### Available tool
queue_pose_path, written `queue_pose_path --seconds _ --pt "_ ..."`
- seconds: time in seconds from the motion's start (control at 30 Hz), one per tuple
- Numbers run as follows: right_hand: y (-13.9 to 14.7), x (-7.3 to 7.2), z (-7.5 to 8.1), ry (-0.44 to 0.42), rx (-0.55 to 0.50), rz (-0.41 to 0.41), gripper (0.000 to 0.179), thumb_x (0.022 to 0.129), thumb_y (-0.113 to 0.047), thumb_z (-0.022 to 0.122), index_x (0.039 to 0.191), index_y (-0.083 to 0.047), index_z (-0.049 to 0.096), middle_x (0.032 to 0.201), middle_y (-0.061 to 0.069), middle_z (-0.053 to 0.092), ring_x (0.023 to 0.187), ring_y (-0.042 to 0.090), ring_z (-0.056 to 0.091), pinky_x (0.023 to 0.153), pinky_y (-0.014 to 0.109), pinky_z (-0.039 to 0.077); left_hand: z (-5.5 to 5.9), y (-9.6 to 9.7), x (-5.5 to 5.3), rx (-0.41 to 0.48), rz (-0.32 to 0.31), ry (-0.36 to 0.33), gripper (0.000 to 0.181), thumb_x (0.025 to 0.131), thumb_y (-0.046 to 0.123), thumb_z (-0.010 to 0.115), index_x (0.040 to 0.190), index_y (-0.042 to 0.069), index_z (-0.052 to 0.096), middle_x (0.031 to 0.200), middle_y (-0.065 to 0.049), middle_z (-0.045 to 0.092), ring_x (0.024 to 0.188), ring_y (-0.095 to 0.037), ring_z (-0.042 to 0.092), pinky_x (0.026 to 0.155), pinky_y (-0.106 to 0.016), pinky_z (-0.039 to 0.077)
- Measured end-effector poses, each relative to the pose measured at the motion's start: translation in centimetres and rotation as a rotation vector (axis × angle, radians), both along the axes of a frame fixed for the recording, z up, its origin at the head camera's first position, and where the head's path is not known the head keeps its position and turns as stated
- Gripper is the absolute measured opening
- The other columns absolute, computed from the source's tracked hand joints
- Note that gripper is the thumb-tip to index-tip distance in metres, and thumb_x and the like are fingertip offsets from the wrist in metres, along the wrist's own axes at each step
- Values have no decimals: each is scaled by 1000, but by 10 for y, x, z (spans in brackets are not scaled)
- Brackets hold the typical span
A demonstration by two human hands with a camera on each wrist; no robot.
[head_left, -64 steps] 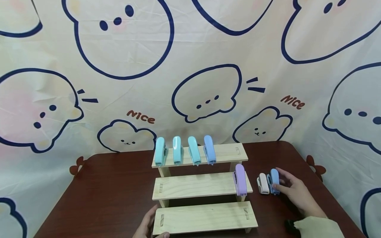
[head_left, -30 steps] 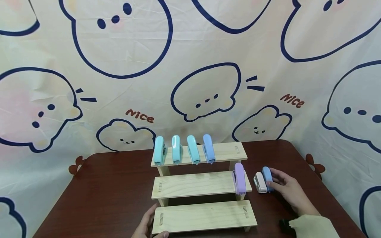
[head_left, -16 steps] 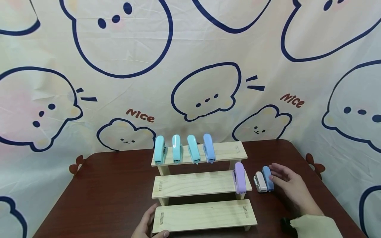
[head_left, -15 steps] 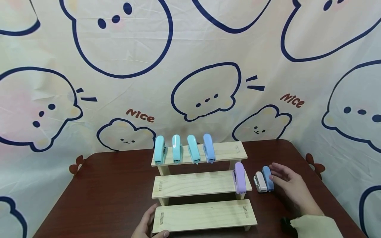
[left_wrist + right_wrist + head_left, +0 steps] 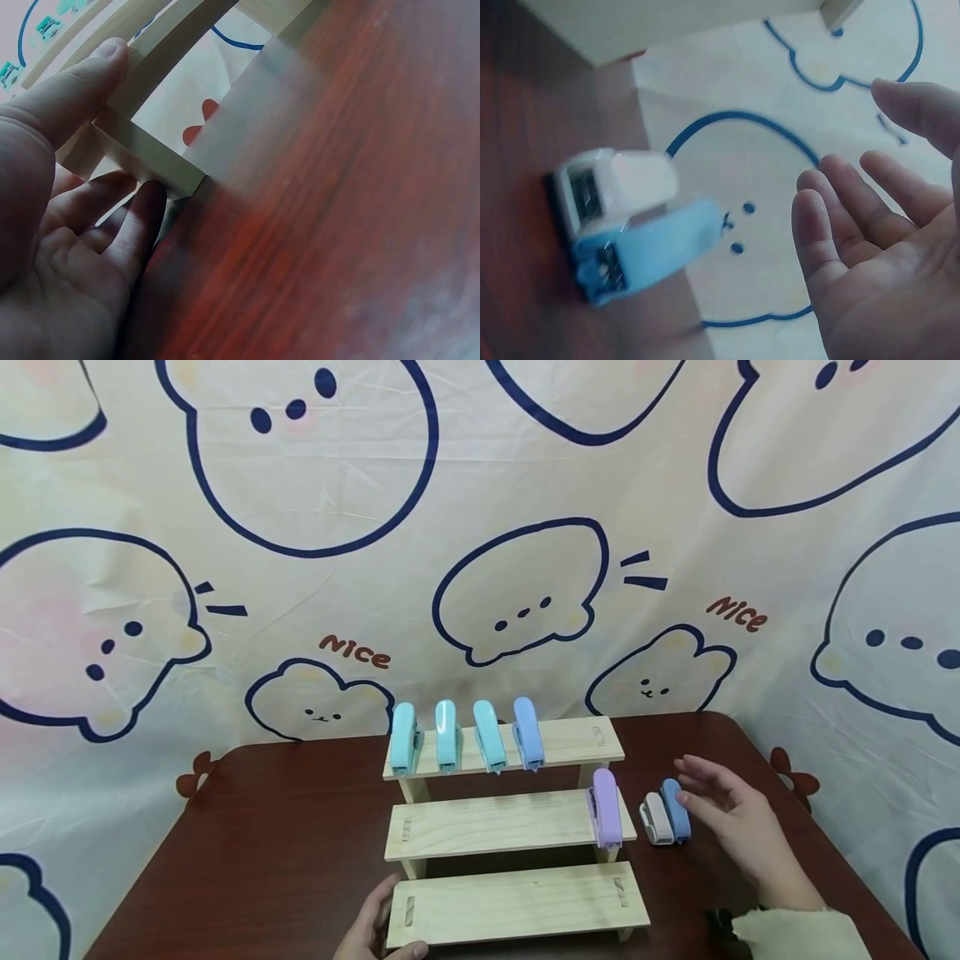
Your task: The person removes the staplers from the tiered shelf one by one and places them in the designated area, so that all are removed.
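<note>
Fingers (image 5: 812, 225) higher (seemingly off blue stapler (image 5: 667, 244))

Pale cartoon-print fabric (image 5: 517, 485) hangs behind and beside a dark reddish-brown table (image 5: 277, 835).

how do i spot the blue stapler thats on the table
Find the wooden three-tier rack, then look right of it on the dark table. The blue stapler stands there beside a white stapler; it's the one nearer the right hand.
</note>
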State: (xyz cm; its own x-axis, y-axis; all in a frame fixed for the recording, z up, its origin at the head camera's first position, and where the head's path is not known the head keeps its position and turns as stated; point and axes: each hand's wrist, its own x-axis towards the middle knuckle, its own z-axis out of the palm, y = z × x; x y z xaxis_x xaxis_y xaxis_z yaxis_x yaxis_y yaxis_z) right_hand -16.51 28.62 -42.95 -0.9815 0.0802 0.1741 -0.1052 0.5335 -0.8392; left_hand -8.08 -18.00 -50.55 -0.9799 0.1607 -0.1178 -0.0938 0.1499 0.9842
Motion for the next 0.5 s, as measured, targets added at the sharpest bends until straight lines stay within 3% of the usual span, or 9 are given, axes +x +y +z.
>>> queue_pose_path --seconds 0.17,0.37,0.5 --pt "-11 9 13 94 5 28 54 98 -29 68 146 -11 51 139 13 59 111 -6 56 80 10 48 4 2 1 9 -1 4 109 81 18 86 151 -14 9 141 -41 41 111 -33 64 82 -31 55" --pt "-20 18 27 182 19 63 50 97 -19 70 143 -11 54 135 12 60 110 -2 58 80 12 50 7 2 2 13 2 1 106 82 14 84 152 -12 9 142 -39 43 109 -22 66 83 -30 55" --pt "-25 21 32 223 9 92 49 97 -13 70 143 -10 54 135 6 61 112 0 58 82 12 50 5 2 2 16 3 17 106 82 15 84 152 -13 10 142 -40 41 110 -25 65 83 -30 55"
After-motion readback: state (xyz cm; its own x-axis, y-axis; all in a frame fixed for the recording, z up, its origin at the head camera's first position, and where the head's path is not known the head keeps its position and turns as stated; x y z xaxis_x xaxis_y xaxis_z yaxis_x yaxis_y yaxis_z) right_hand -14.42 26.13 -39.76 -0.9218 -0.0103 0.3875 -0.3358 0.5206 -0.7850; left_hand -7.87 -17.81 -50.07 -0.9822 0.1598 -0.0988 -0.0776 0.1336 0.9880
